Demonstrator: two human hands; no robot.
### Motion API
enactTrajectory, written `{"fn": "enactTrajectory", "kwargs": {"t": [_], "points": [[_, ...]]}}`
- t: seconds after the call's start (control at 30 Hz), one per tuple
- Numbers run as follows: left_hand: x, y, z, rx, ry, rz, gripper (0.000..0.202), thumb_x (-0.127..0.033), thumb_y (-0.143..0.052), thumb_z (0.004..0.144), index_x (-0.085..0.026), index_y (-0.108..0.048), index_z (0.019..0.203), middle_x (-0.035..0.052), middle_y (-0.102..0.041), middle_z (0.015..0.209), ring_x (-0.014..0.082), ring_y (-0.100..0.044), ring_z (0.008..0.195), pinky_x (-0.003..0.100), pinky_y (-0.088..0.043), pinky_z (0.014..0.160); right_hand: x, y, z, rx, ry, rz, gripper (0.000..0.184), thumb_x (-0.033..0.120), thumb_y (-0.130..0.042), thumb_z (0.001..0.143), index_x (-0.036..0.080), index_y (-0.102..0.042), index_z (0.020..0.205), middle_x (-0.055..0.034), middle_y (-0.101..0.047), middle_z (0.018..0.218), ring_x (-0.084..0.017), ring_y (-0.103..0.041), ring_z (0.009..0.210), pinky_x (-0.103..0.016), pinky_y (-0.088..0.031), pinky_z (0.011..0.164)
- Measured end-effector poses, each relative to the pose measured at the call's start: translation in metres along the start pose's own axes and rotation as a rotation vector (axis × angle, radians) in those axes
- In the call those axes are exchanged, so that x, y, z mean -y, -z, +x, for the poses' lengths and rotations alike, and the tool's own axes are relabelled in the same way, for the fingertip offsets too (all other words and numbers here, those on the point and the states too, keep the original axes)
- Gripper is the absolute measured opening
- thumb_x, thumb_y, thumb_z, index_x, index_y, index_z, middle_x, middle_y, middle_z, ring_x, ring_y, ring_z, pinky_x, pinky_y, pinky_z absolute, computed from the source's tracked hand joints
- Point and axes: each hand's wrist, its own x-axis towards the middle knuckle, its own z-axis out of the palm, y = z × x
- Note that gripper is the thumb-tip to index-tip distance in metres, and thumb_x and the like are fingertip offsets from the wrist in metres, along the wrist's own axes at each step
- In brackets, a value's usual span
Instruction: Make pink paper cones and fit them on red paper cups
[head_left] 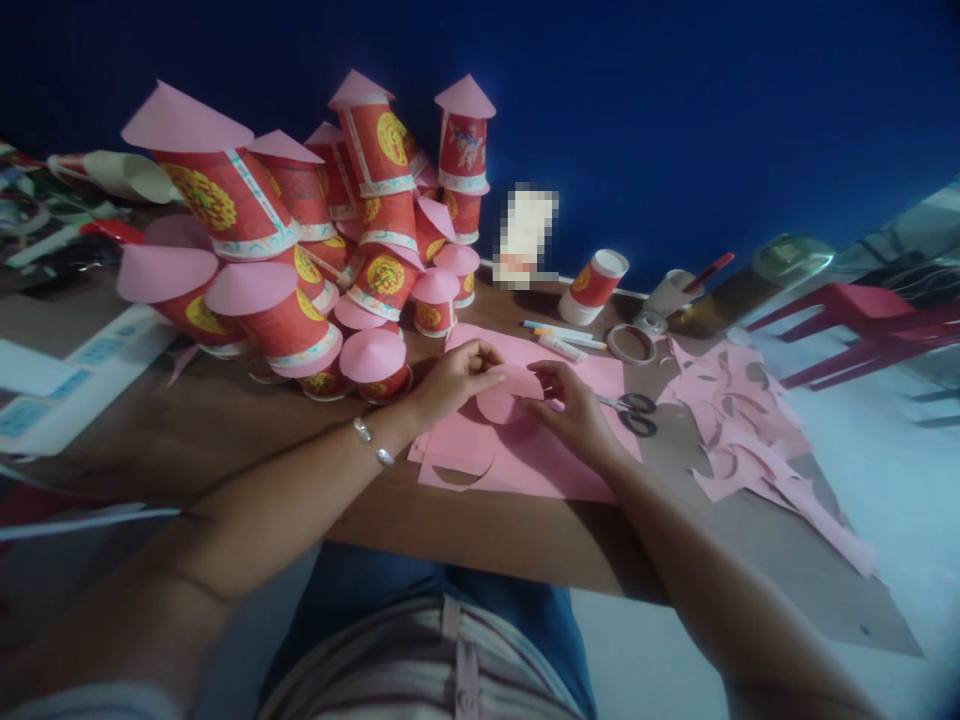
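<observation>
A round piece of pink paper (508,396) is held between my two hands, just above a stack of pink paper sheets (555,460). My left hand (466,375) pinches its upper left edge with thumb and fingers. At its right edge, my right hand (568,402) has thumb and fingers closed on it. Scissors (636,408) with dark handles lie right beside my right hand. Left of my left hand stand several red paper cups topped with pink paper cones, among them one cone-topped cup (373,362) near my wrist.
Pink paper offcuts (739,410) cover the table's right side. Behind the sheets lie pens (564,334), a glue stick (562,348) and a tape roll (631,344). A red-and-white cup (596,285), a white cup (670,292) and a bottle (750,285) stand farther back. Red stools (870,315) are at right.
</observation>
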Motion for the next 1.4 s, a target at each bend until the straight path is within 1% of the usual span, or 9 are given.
{"fn": "enactTrajectory", "kwargs": {"t": [0.17, 0.3, 0.57, 0.7, 0.8, 0.9, 1.07, 1.23, 1.4], "points": [[0.001, 0.001, 0.0, -0.1, 0.048, -0.126, 0.046, -0.033, -0.085, 0.068, -0.017, -0.061, 0.103, -0.0017, -0.063, 0.084, 0.012, -0.059, 0.081, 0.026, -0.044, 0.077, 0.001, -0.001, 0.001, 0.002, -0.123, 0.094, 0.026, 0.044, -0.076, 0.079, 0.019, -0.067, 0.077, -0.0006, -0.067, 0.07, -0.017, -0.06, 0.066, -0.029, -0.047, 0.062], [0.0, 0.0, -0.001, -0.094, 0.08, -0.147, 0.042, -0.036, -0.085, 0.067, -0.016, -0.063, 0.098, 0.0005, -0.066, 0.088, 0.0111, -0.059, 0.076, 0.025, -0.043, 0.069, 0.002, -0.001, 0.0, -0.079, -0.098, 0.129, 0.027, 0.044, -0.078, 0.079, 0.019, -0.067, 0.078, -0.0011, -0.068, 0.073, -0.016, -0.06, 0.067, -0.029, -0.049, 0.064], [-0.006, -0.005, -0.005, -0.128, 0.156, -0.125, 0.033, -0.041, -0.08, 0.071, -0.018, -0.058, 0.08, -0.005, -0.054, 0.067, 0.0077, -0.048, 0.058, 0.022, -0.035, 0.055, 0.013, -0.002, -0.006, -0.157, 0.284, -0.129, 0.015, 0.034, -0.068, 0.092, 0.023, -0.068, 0.081, -0.0051, -0.067, 0.083, -0.02, -0.063, 0.077, -0.036, -0.054, 0.07], [-0.008, -0.006, -0.005, -0.105, 0.116, -0.123, 0.03, -0.038, -0.079, 0.071, -0.017, -0.058, 0.077, -0.0032, -0.058, 0.067, 0.0088, -0.051, 0.06, 0.023, -0.038, 0.058, 0.02, -0.004, -0.008, -0.248, 0.332, -0.188, 0.018, 0.037, -0.07, 0.091, 0.024, -0.064, 0.079, -0.0071, -0.063, 0.091, -0.024, -0.062, 0.088, -0.043, -0.055, 0.082], [-0.008, -0.004, -0.005, 0.011, 0.089, -0.105, 0.026, -0.037, -0.077, 0.074, -0.017, -0.061, 0.077, -0.0005, -0.065, 0.073, 0.0112, -0.057, 0.066, 0.026, -0.043, 0.065, 0.018, -0.006, -0.007, -0.206, 0.252, -0.058, 0.019, 0.039, -0.071, 0.09, 0.023, -0.065, 0.08, -0.0084, -0.064, 0.1, -0.024, -0.064, 0.098, -0.045, -0.054, 0.09], [-0.007, -0.002, -0.006, 0.118, 0.089, -0.09, 0.024, -0.036, -0.076, 0.077, -0.016, -0.064, 0.079, 0.0008, -0.068, 0.075, 0.0126, -0.06, 0.071, 0.027, -0.044, 0.071, 0.014, -0.009, -0.005, -0.106, 0.069, 0.164, 0.026, 0.045, -0.073, 0.087, 0.022, -0.065, 0.079, -0.0083, -0.068, 0.103, -0.022, -0.066, 0.092, -0.038, -0.056, 0.082], [-0.006, -0.003, -0.008, 0.192, 0.086, -0.111, 0.025, -0.039, -0.076, 0.08, -0.016, -0.065, 0.08, 0.0037, -0.072, 0.08, 0.0153, -0.063, 0.077, 0.031, -0.046, 0.078, 0.014, -0.01, -0.004, -0.04, -0.175, 0.342, 0.035, 0.053, -0.08, 0.079, 0.022, -0.064, 0.078, -0.0011, -0.067, 0.074, -0.016, -0.06, 0.067, -0.03, -0.05, 0.063], [-0.006, -0.003, -0.008, 0.18, 0.095, -0.089, 0.028, -0.041, -0.077, 0.081, -0.016, -0.065, 0.081, 0.0024, -0.07, 0.079, 0.0139, -0.061, 0.077, 0.029, -0.045, 0.078, 0.011, -0.012, -0.003, -0.058, -0.239, 0.453, 0.038, 0.05, -0.086, 0.071, 0.021, -0.063, 0.081, 0.0018, -0.063, 0.071, -0.013, -0.056, 0.063, -0.027, -0.045, 0.059], [-0.005, -0.003, -0.007, 0.183, 0.106, -0.098, 0.031, -0.042, -0.078, 0.079, -0.016, -0.063, 0.081, 0.0031, -0.071, 0.081, 0.0149, -0.063, 0.079, 0.031, -0.046, 0.082, 0.007, -0.013, -0.001, -0.062, -0.244, 0.584, 0.052, 0.043, -0.089, 0.067, 0.024, -0.059, 0.106, 0.0059, -0.062, 0.07, -0.013, -0.056, 0.061, -0.028, -0.046, 0.06]]}}
